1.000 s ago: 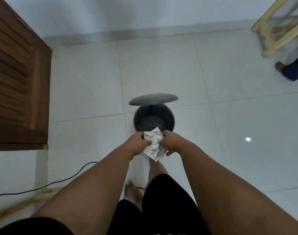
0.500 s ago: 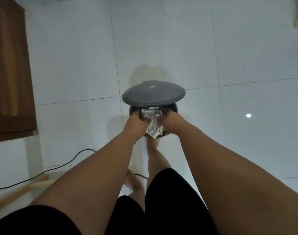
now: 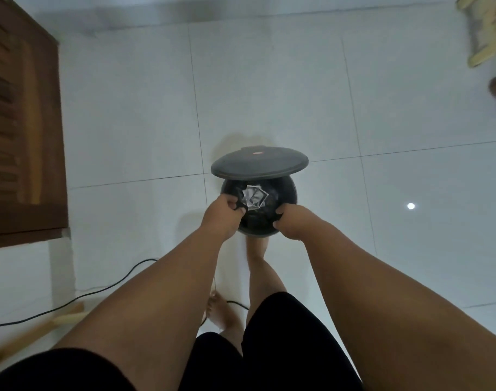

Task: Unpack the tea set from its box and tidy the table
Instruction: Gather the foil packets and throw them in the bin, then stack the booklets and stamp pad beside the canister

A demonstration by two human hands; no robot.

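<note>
We are holding both hands over the round dark grey plastic bin (image 3: 283, 190), whose lid (image 3: 259, 165) is standing raised just beyond our knuckles. Our left hand (image 3: 222, 217) is curling loosely, fingers half bent, gripping nothing; whether its fingertips are touching the bin's near rim, we cannot tell. Our right hand (image 3: 290, 221) is likewise half closed and holding nothing, sitting at the rim's right side. The crumpled white wrapping paper (image 3: 254, 199) is lying inside the bin, between and just beyond our two hands, clear of both.
</note>
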